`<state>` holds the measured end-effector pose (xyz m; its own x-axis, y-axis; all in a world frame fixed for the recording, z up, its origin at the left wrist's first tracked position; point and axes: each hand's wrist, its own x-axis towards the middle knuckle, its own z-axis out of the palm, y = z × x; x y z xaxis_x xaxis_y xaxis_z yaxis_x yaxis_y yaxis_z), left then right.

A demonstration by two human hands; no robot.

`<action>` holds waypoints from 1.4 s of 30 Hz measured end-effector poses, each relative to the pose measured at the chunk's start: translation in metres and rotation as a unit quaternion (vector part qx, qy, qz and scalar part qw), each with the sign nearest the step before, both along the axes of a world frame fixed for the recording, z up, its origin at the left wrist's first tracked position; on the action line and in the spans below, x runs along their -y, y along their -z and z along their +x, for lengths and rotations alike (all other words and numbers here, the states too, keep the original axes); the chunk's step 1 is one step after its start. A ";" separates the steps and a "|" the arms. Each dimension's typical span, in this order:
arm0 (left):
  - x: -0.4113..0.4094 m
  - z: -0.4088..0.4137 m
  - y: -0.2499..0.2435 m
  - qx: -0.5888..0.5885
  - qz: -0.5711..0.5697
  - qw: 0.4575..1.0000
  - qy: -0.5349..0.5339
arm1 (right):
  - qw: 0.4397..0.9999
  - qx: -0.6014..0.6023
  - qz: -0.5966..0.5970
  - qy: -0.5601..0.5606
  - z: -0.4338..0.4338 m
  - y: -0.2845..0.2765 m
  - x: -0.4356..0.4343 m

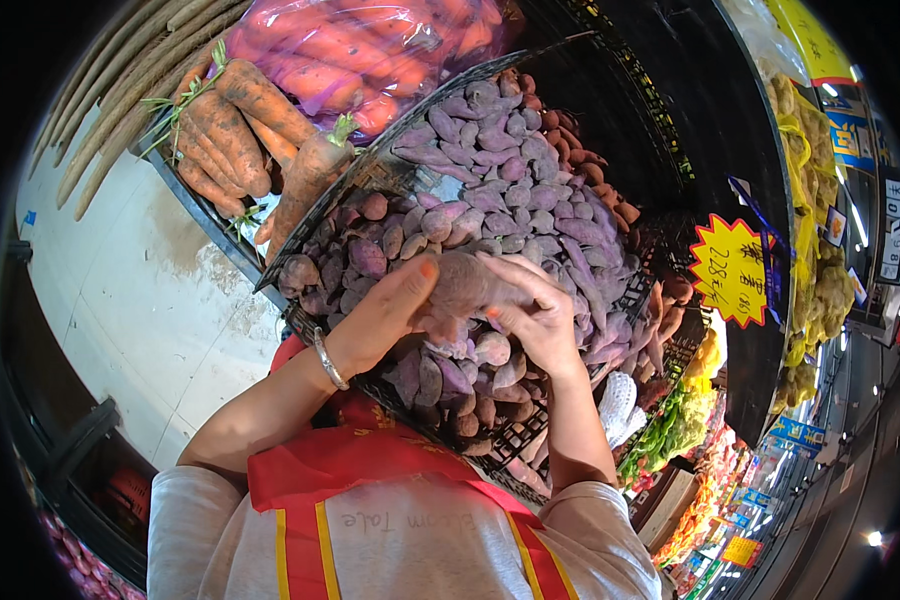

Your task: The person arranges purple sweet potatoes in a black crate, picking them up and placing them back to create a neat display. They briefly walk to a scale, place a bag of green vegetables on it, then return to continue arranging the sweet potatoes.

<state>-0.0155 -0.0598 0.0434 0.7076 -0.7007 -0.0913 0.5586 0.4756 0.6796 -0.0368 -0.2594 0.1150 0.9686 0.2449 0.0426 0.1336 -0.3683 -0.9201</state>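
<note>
A heap of purple sweet potatoes (510,196) fills a black plastic crate in front of me. Above its near part, my left hand (394,296), with a silver bangle at the wrist, and my right hand (536,311) close in from both sides on a blurred brownish-purple tuber (461,289), likely a sweet potato. The fingers of my left hand lie against its left side. My right hand's fingers reach over its right side. Motion blur hides the exact contact.
Loose carrots (229,139) and carrots in a purple plastic bag (360,56) lie at the upper left, near long brown roots (131,97). Reddish tubers (581,161) border the heap. A yellow price sign (731,270) hangs at the right, beside netted yellow produce (814,277).
</note>
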 end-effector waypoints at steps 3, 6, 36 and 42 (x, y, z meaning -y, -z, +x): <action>0.012 -0.006 -0.008 0.106 0.055 0.990 -0.081 | 0.996 -0.051 0.063 0.039 -0.013 0.013 0.019; -0.002 -0.002 -0.002 0.101 0.085 0.991 0.007 | 0.984 -0.047 0.123 0.121 -0.020 0.000 0.031; 0.034 -0.033 -0.010 0.073 0.036 0.997 0.008 | 0.949 0.048 0.126 0.284 -0.109 -0.018 0.001; 0.038 -0.043 0.016 -0.173 -0.068 0.976 0.110 | 0.963 0.094 -0.046 0.248 -0.109 -0.021 0.009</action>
